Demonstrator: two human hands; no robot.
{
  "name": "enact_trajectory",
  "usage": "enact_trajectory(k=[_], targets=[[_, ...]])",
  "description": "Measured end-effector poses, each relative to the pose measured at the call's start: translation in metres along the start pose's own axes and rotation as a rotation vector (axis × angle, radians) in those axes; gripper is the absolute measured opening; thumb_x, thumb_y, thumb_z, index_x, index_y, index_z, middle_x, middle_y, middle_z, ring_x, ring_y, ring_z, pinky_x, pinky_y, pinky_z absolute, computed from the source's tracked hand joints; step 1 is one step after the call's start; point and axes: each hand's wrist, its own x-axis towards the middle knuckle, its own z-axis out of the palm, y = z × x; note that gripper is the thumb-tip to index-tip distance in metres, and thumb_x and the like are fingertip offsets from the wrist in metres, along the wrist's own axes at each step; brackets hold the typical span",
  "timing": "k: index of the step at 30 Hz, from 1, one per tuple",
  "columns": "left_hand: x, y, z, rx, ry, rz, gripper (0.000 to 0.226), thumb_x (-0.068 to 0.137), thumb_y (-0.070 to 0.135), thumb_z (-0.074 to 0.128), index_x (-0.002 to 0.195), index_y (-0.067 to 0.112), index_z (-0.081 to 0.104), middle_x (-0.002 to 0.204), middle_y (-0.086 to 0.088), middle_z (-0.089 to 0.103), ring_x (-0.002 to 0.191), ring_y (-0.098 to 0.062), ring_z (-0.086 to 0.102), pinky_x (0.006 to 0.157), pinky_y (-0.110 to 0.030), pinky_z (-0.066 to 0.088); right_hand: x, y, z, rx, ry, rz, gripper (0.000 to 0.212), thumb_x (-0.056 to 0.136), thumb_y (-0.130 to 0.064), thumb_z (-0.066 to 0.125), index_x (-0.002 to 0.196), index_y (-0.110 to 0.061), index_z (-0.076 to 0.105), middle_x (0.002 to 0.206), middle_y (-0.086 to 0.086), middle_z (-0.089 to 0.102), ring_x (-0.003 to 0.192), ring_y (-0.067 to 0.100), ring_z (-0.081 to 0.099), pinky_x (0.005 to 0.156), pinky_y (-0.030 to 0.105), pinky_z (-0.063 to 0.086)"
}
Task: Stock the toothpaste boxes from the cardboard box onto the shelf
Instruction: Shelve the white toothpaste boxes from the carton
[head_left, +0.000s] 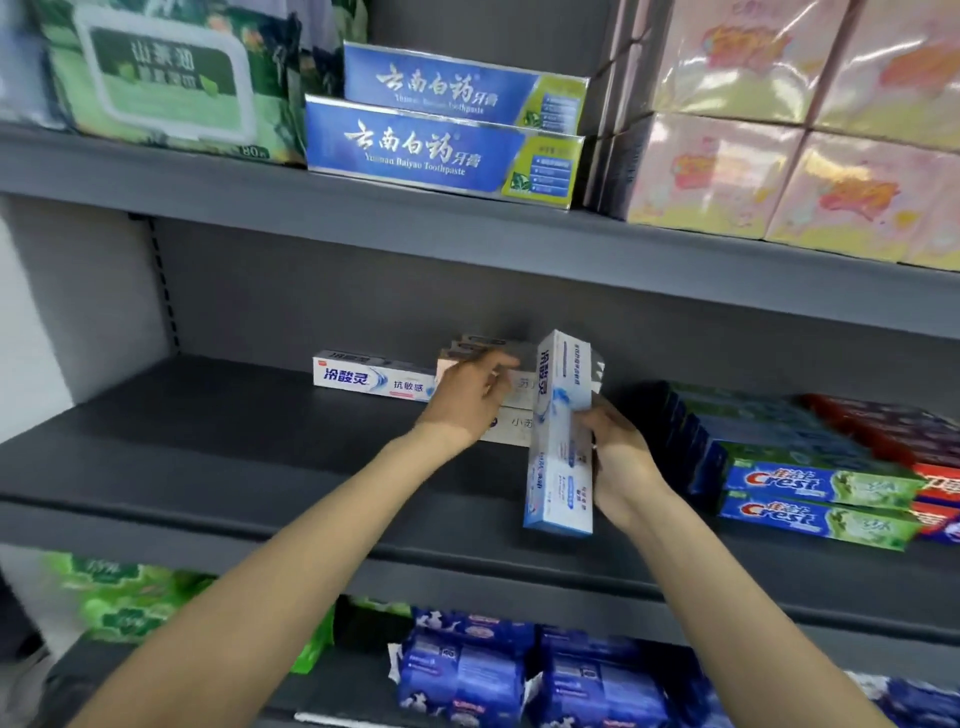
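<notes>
My right hand grips a white and light-blue toothpaste box, held almost upright above the middle grey shelf. My left hand rests with curled fingers on a small stack of pale toothpaste boxes lying on that shelf. Behind the stack a matching white and blue box lies flat near the back wall. The cardboard box is out of view.
Stacks of blue-green Crest boxes and red boxes fill the shelf's right side. Blue Yunnan Baiyao boxes, a wet-wipe pack and pink tissue packs sit on the upper shelf. Blue packs lie below.
</notes>
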Motion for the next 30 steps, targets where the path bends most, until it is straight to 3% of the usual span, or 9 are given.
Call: enact_trajectory(k=[2, 6, 10, 14, 17, 19, 22, 27, 30], targets=[[-0.015, 0.010, -0.011, -0.306, -0.073, -0.164, 0.027, 0.099, 0.024, 0.045, 0.118, 0.013, 0.060, 0.119, -0.005, 0.063, 0.111, -0.020, 0.058, 0.084, -0.021, 0.043, 0.001, 0.001, 0.009, 0.016, -0.071, -0.021, 0.032, 0.095, -0.005, 0.047, 0.123, -0.018, 0.056, 0.106, 0.003, 0.068, 0.086, 0.016, 0.066, 0.065, 0.029, 0.053], [-0.045, 0.011, -0.039, -0.529, -0.097, -0.289, 0.024, 0.092, 0.034, 0.056, 0.115, 0.027, 0.057, 0.114, 0.004, 0.065, 0.105, -0.014, 0.062, 0.093, -0.038, 0.052, 0.002, 0.006, 0.037, -0.187, -0.110, -0.111, 0.050, 0.089, -0.011, 0.062, 0.134, -0.024, 0.045, 0.123, 0.002, 0.061, 0.098, 0.017, 0.064, 0.066, 0.026, 0.052], [-0.059, -0.003, -0.065, -0.414, -0.322, -0.218, 0.058, 0.079, 0.031, 0.073, 0.126, 0.031, 0.039, 0.114, 0.015, 0.059, 0.104, 0.000, 0.059, 0.090, -0.019, 0.049, 0.011, 0.011, 0.080, -0.388, -0.016, -0.283, 0.047, 0.089, -0.025, 0.062, 0.133, -0.025, 0.046, 0.124, 0.000, 0.057, 0.101, 0.016, 0.059, 0.079, 0.030, 0.055], [-0.058, -0.045, -0.097, -0.306, -0.267, -0.267, 0.068, 0.078, 0.020, 0.075, 0.135, 0.020, 0.038, 0.117, 0.008, 0.057, 0.104, -0.005, 0.057, 0.082, -0.010, 0.047, 0.022, 0.011, 0.121, -0.364, -0.123, -0.103, 0.036, 0.094, -0.040, 0.051, 0.117, -0.014, 0.061, 0.105, 0.004, 0.066, 0.088, 0.017, 0.066, 0.055, 0.022, 0.055], [-0.056, -0.090, -0.130, -0.594, -0.316, -0.374, 0.056, 0.079, 0.002, 0.066, 0.131, 0.018, 0.049, 0.112, -0.007, 0.068, 0.099, -0.026, 0.067, 0.086, -0.030, 0.055, 0.045, 0.017, 0.138, -0.645, -0.214, -0.323, 0.029, 0.093, -0.012, 0.056, 0.121, -0.016, 0.061, 0.120, 0.010, 0.060, 0.103, 0.015, 0.061, 0.079, 0.016, 0.052], [-0.052, -0.113, -0.152, -0.773, -0.368, -0.430, 0.050, 0.071, 0.007, 0.060, 0.120, 0.016, 0.057, 0.108, -0.015, 0.070, 0.095, -0.036, 0.068, 0.078, -0.037, 0.057, 0.063, 0.020, 0.147, -1.135, -0.231, -0.612, 0.058, 0.086, 0.002, 0.059, 0.136, -0.025, 0.048, 0.144, 0.011, 0.034, 0.124, 0.013, 0.037, 0.100, 0.005, 0.031], [-0.040, -0.139, -0.183, -0.916, -0.465, -0.569, 0.037, 0.069, 0.013, 0.057, 0.105, 0.008, 0.063, 0.096, -0.020, 0.071, 0.085, -0.035, 0.070, 0.068, -0.036, 0.058, 0.079, 0.021, 0.169, -1.524, -0.268, -0.843, 0.077, 0.081, -0.019, 0.071, 0.144, -0.036, 0.031, 0.156, -0.002, 0.013, 0.144, 0.017, 0.007, 0.117, 0.033, 0.008], [-0.008, -0.182, -0.210, -0.872, -0.513, -0.652, 0.038, 0.079, 0.029, 0.055, 0.103, 0.001, 0.066, 0.100, -0.020, 0.070, 0.082, -0.028, 0.071, 0.065, -0.029, 0.059, 0.098, 0.030, 0.193, -1.646, -0.250, -0.576, 0.076, 0.073, -0.041, 0.074, 0.140, -0.032, 0.039, 0.146, -0.001, 0.036, 0.136, 0.022, 0.029, 0.107, 0.032, 0.027], [0.012, -0.205, -0.204, -0.890, -0.228, -0.664, 0.032, 0.085, 0.029, 0.062, 0.110, 0.009, 0.061, 0.108, -0.014, 0.066, 0.084, -0.019, 0.067, 0.073, -0.031, 0.058, 0.103, 0.044, 0.194, -1.675, -0.119, -0.481, 0.078, 0.072, -0.050, 0.073, 0.140, -0.029, 0.042, 0.144, 0.007, 0.040, 0.135, 0.025, 0.030, 0.108, 0.037, 0.029]])
